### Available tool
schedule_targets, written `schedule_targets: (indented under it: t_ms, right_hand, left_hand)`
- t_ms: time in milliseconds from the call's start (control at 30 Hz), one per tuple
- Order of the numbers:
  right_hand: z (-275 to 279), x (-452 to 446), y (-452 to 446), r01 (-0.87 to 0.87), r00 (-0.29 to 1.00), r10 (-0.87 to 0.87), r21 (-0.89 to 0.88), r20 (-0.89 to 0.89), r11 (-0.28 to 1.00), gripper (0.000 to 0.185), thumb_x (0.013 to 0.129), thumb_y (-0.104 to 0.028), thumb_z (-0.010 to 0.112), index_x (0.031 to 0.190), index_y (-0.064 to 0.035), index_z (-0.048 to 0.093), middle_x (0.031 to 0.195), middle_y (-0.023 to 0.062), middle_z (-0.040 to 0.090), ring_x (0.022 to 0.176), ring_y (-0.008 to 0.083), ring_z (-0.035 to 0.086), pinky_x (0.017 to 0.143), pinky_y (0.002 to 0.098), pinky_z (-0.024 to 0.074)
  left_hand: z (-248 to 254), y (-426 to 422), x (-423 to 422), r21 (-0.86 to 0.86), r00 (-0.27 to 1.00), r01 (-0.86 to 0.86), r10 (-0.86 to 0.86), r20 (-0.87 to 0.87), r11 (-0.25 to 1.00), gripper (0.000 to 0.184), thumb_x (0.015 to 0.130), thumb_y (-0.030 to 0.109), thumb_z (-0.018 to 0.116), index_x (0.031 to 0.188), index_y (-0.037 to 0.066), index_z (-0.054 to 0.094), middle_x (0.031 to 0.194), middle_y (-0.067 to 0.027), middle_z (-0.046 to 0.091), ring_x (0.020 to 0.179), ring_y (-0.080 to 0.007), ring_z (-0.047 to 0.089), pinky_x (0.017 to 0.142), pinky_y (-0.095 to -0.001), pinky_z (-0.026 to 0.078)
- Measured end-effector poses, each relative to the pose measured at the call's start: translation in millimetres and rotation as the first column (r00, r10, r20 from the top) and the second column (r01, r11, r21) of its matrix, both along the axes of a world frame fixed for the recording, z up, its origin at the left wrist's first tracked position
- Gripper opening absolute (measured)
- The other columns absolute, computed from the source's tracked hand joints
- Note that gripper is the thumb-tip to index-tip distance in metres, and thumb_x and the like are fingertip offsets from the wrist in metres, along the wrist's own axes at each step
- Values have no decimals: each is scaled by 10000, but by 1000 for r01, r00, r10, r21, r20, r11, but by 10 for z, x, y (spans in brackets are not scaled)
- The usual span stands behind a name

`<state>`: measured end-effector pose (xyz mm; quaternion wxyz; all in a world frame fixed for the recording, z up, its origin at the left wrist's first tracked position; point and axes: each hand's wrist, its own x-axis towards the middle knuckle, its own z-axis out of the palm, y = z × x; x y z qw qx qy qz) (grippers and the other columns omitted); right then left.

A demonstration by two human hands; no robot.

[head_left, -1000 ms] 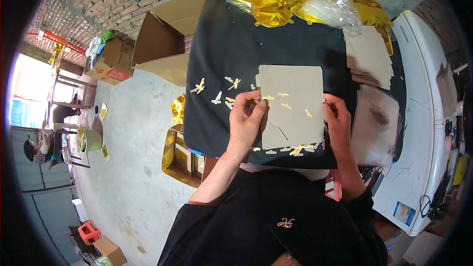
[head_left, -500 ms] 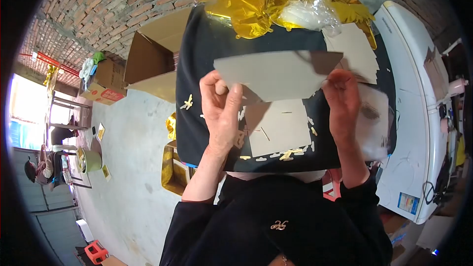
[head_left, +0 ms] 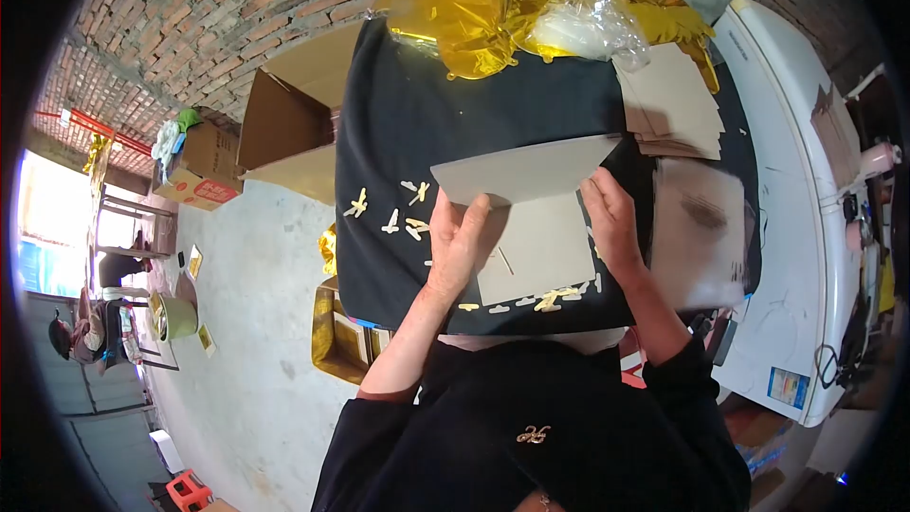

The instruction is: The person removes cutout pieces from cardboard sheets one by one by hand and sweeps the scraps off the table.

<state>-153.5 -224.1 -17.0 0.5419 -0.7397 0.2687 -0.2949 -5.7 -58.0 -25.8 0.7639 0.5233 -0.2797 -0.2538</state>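
Observation:
A grey cardboard sheet [head_left: 526,167] is held tilted, its lower edge close to another grey sheet [head_left: 545,256] lying flat on the black cloth. My left hand [head_left: 457,239] grips it at the left end, thumb on the near face. At the right end, my right hand [head_left: 611,220] has its fingers closed on the lower corner. A thin stick [head_left: 506,261] lies on the flat sheet. Small pale T- and cross-shaped pieces [head_left: 391,221] are scattered left of my left hand, and several more [head_left: 550,300] lie along the flat sheet's near edge.
Gold foil [head_left: 464,24] and crumpled clear plastic [head_left: 592,19] cover the table's far end. To the right lie a stack of grey sheets [head_left: 675,100] and a cloudy plastic sheet [head_left: 697,246], beside a white appliance [head_left: 787,190]. A cardboard box [head_left: 289,114] stands at the left.
Both hands have brought the held sheet down and nearer the flat sheet, the hands moving closer together. More of the pale pieces at left now show.

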Motion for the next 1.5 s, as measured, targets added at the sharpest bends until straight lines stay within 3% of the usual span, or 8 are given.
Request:
schedule_targets:
  t_ms: [433,633,833,933,1100,1233,1333,1500]
  right_hand:
    - [-18,41,-26,176,976,-126,-306,176,936,150,977,-9,545,1121,-3,585,695,-3,480,646,38,428,553,212,377]
    - [195,77,-115,184,974,-101,-451,201,873,103,954,18,561,1054,-6,571,629,31,466,579,50,428,518,220,377]
    - [337,59,-5,123,980,-52,-374,193,919,125,927,19,590,1046,-20,587,650,88,572,571,88,551,519,248,429]
    - [449,3,-20,52,998,-61,-563,2,825,111,915,18,594,1020,-17,601,668,111,617,590,122,627,531,277,468]
    - [555,16,-62,-18,997,49,-469,54,883,74,920,-7,573,982,9,611,726,121,673,660,145,684,600,277,523]
    - [527,53,-83,-103,964,148,-206,219,973,114,929,-21,547,982,55,614,786,102,686,740,126,687,673,265,546]
    - [570,42,-119,-171,981,177,-75,84,982,148,938,-11,516,992,82,617,820,93,678,764,118,671,689,260,545]
    - [670,17,-99,-185,982,175,-183,-70,965,145,912,-50,546,967,46,639,752,98,673,694,100,647,635,268,519]
  left_hand:
    - [-124,-14,34,75,997,3,-9,75,997,296,955,86,633,1233,-2,584,1115,-53,651,1021,-128,594,910,-284,465]
    - [295,83,98,163,862,-81,-12,507,983,165,907,72,679,1059,6,688,996,-73,697,904,-140,643,820,-287,500]
    - [636,212,14,255,849,29,-158,504,966,115,875,67,693,973,7,704,895,-102,711,734,-209,667,679,-311,517]
    - [627,255,1,252,692,-64,-139,708,966,124,863,80,708,952,-5,700,843,-118,686,670,-255,642,600,-318,508]
    - [729,187,-107,30,410,-138,30,912,990,291,757,46,721,1046,13,716,716,-118,594,651,-271,620,554,-344,505]
    - [741,241,-170,108,408,-160,-34,912,981,243,809,-4,674,1048,-29,711,750,-119,662,671,-231,651,600,-321,525]
    - [631,239,-130,82,450,-140,-10,893,987,426,694,18,708,1120,10,696,733,-126,618,682,-265,638,608,-342,523]
    - [737,303,-102,114,475,-126,-41,879,985,264,757,13,701,1020,-12,704,790,-134,673,687,-260,656,612,-332,529]
